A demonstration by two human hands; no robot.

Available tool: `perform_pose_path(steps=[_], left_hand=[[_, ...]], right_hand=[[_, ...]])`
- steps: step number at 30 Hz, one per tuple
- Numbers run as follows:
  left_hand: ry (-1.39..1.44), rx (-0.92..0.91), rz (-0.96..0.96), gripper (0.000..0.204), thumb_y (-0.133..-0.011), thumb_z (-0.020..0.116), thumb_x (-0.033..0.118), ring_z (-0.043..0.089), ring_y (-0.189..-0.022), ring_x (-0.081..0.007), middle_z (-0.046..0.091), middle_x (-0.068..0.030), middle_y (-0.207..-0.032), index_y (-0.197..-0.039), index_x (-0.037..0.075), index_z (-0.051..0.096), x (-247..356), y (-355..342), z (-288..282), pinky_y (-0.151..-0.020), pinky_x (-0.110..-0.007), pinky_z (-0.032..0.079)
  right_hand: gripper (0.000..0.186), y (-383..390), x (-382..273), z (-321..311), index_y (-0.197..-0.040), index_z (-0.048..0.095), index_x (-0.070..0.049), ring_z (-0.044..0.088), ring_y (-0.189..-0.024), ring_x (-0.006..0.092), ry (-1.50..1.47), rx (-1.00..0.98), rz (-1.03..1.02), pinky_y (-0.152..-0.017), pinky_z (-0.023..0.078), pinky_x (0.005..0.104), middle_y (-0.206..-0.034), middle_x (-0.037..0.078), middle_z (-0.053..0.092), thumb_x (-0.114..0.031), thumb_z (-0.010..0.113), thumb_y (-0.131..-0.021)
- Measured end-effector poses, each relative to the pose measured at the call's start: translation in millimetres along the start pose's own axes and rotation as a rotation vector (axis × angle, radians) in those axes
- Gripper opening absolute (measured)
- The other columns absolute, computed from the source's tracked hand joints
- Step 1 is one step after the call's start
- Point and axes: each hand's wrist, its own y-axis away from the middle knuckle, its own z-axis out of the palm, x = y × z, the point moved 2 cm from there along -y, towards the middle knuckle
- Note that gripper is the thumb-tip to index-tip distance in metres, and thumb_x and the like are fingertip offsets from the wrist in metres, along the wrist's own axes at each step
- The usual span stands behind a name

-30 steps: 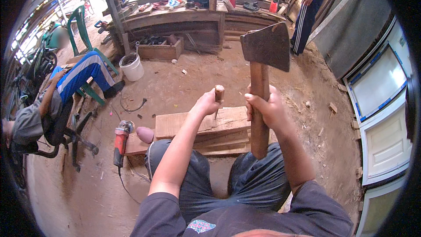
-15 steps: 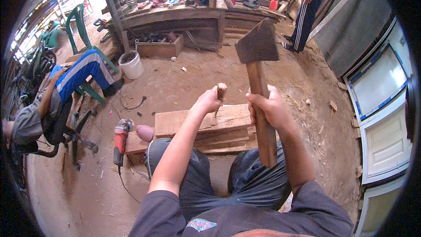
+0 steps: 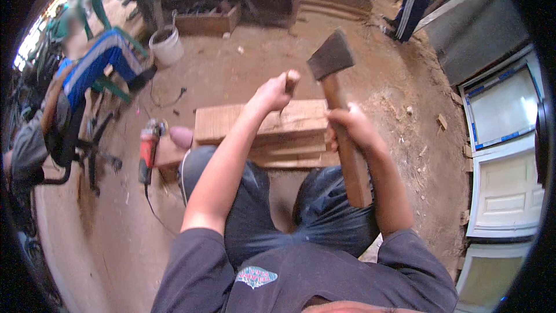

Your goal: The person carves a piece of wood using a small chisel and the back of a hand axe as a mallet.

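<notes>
My left hand (image 3: pixel 271 94) is closed around the wooden handle of a chisel (image 3: pixel 291 81), which stands nearly upright with its blade on a thick wooden block (image 3: pixel 223 123). In my right hand (image 3: pixel 356 127) is a hatchet (image 3: pixel 332 55), gripped partway along its squared wooden handle. The dark metal head is raised, to the right of the chisel and apart from it. The block lies across in front of my knees, on top of more pieces of wood (image 3: pixel 289 155). My fingers partly hide the chisel, and its tip is hard to make out.
Left of the block are a red angle grinder (image 3: pixel 148 148) with a cord and a rounded pinkish thing (image 3: pixel 181 136). A white bucket (image 3: pixel 167 46) and wooden tool crate (image 3: pixel 205 24) stand farther off. Seated left is a person (image 3: pixel 95 64); another person (image 3: pixel 414 6) stands far right. Pale panels (image 3: pixel 504 188) line the right.
The view has tipped downward, so the scene sits higher in it. The hatchet head has turned and leans more to the left. The chisel stays on the block in my left hand.
</notes>
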Motion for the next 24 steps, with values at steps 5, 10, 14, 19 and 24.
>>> perform_pose_path(steps=[5, 10, 14, 19, 24], left_hand=[[-0.042, -0.014, 0.056, 0.029, -0.085, 0.061, 0.015, 0.062, -0.105, -0.0437, 0.067, -0.0237, -0.109, -0.113, 0.007, 0.058, 22.0, -9.8, -1.9, -0.084, -0.047, 0.052], [0.082, -0.165, 0.051, 0.029, -0.082, 0.074, 0.019, 0.064, -0.086, -0.0135, 0.071, -0.0075, -0.093, -0.106, 0.005, 0.066, 16.6, 1.6, -17.3, -0.080, -0.032, 0.052], [0.094, -0.135, 0.023, 0.035, -0.086, 0.075, 0.028, 0.063, -0.086, -0.0124, 0.070, -0.0065, -0.094, -0.106, 0.001, 0.066, 34.1, -3.1, -29.0, -0.081, -0.031, 0.052], [0.188, -0.105, 0.094, 0.040, -0.082, 0.074, 0.034, 0.068, -0.085, -0.0239, 0.072, -0.0157, -0.095, -0.105, 0.002, 0.067, 25.8, -7.9, -23.3, -0.082, -0.035, 0.053], [0.070, -0.138, 0.061, 0.038, -0.079, 0.073, 0.032, 0.070, -0.089, -0.0286, 0.071, -0.0189, -0.092, -0.097, -0.001, 0.067, 41.2, -2.8, -33.6, -0.082, -0.037, 0.053]], right_hand=[[0.027, -11.9, 14.7, -31.9, -0.081, 0.055, -0.006, 0.058, -0.044, 0.0189, -0.088, 0.045, 0.005, -0.043, 0.049, 0.0333, -0.060, 0.007, 0.058, -0.030, 0.062, -0.089], [0.026, -27.9, 22.5, -27.9, -0.092, 0.053, -0.006, 0.053, -0.049, 0.0119, -0.611, -0.269, 0.333, -0.047, 0.050, 0.0285, -0.066, 0.001, 0.052, -0.032, 0.056, -0.093], [0.018, -40.0, 29.5, -35.0, -0.096, 0.047, -0.002, 0.051, -0.057, 0.0073, -1.234, -0.425, 0.526, -0.055, 0.053, 0.0252, -0.071, -0.002, 0.049, -0.019, 0.055, -0.094], [0.015, -52.6, 51.2, -44.0, -0.082, 0.046, -0.004, 0.056, -0.064, 0.0149, -1.377, -0.464, 0.584, -0.065, 0.055, 0.0295, -0.073, 0.005, 0.052, -0.013, 0.054, -0.091], [0.013, -61.4, 61.3, -48.3, -0.092, 0.048, 0.001, 0.055, -0.062, 0.0146, -0.988, -0.290, 0.409, -0.063, 0.055, 0.0292, -0.075, 0.006, 0.054, -0.010, 0.055, -0.087]])
